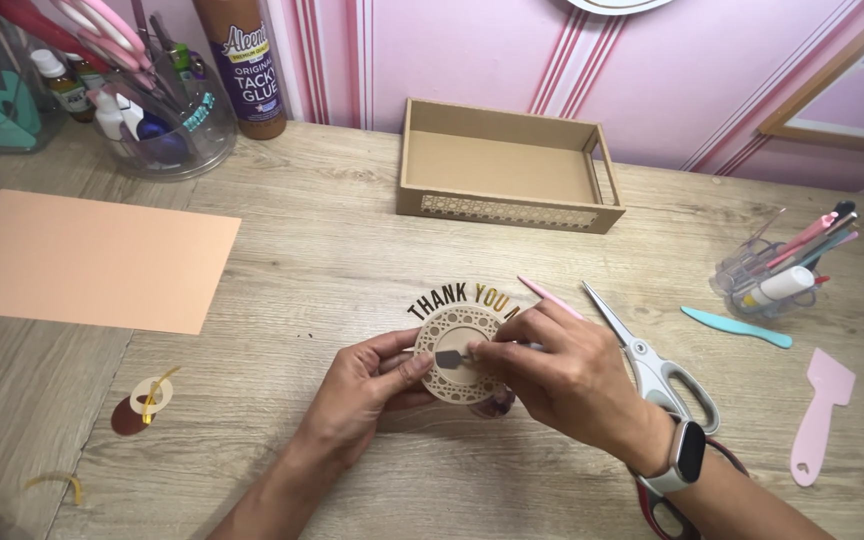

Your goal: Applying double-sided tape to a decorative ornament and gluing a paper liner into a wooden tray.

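Observation:
My left hand holds a round tan paper disc with a lacy cut-out border, gripping its left edge. My right hand, with a smartwatch on the wrist, pinches a slim tool whose small grey flat tip rests on the disc's centre. Arched cut-out letters in dark and gold lie on the desk just above the disc. A pink stick pokes out behind my right hand.
White-handled scissors, pink scraper, teal tool and a clear pen holder lie right. A cardboard tray sits behind. Peach paper sheet, paper scraps, glue bottle and a tool bowl are left.

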